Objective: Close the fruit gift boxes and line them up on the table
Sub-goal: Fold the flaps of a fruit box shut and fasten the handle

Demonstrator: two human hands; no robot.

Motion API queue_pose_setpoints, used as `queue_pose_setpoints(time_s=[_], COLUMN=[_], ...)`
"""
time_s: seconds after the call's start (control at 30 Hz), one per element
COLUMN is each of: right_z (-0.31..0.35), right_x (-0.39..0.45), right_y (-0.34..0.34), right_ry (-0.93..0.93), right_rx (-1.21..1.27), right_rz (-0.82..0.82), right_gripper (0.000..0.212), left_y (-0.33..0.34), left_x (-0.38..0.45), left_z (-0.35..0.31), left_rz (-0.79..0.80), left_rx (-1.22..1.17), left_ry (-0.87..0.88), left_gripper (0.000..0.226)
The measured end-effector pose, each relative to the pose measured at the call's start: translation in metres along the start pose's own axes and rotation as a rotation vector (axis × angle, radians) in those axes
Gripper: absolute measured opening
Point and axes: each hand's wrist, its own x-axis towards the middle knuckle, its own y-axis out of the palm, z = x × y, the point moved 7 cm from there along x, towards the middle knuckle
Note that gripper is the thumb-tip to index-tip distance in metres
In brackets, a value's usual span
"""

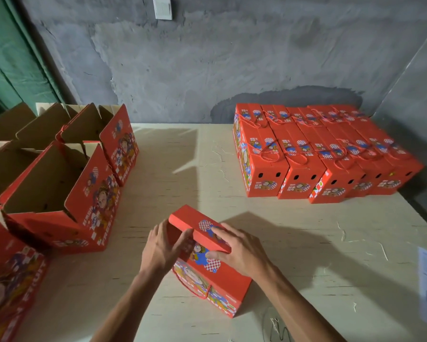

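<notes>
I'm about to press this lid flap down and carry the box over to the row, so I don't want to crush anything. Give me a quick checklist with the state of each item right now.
1. Lid flap lowered over the gift box: not ok, it is raised and tilted.
2. Right hand holds the flap: ok, fingers on top, thumb at its edge.
3. Left hand steadies the box's left side: ok.
4. Rope handle clear of the flap: ok, it hangs at the box's near side.
5. Inside of the box free of obstruction: cannot tell, hidden by flap and hands.
6. Free table in front of the row of closed boxes: ok.
</notes>
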Motion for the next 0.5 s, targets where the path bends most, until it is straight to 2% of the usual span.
queue_pose_setpoints(time_s=[0.23, 0.33, 0.4, 0.5], right_z=[-0.012, -0.016, -0.018, -0.024], right_x=[0.003, 0.004, 0.003, -0.002], right_y=[-0.005, -0.011, -0.014, -0.017], right_ry=[-0.093, -0.135, -0.147, -0.123], right_rx=[-0.047, -0.048, -0.079, -0.154], right_rz=[0.072, 0.067, 0.072, -0.002], right_gripper=[0.078, 0.078, 0.080, 0.088], left_y=[0.005, 0.011, 0.012, 0.013], left_x=[-0.026, -0.030, -0.033, -0.034], left_z=[0.006, 0.001, 0.000, -0.002], left_rz=[-0.168, -0.097, -0.052, 0.018], left_rx=[0.031, -0.008, 0.000, 0.067], left_ry=[-0.058, -0.047, -0.040, -0.034], left_gripper=[0.096, 0.101, 0.097, 0.085])
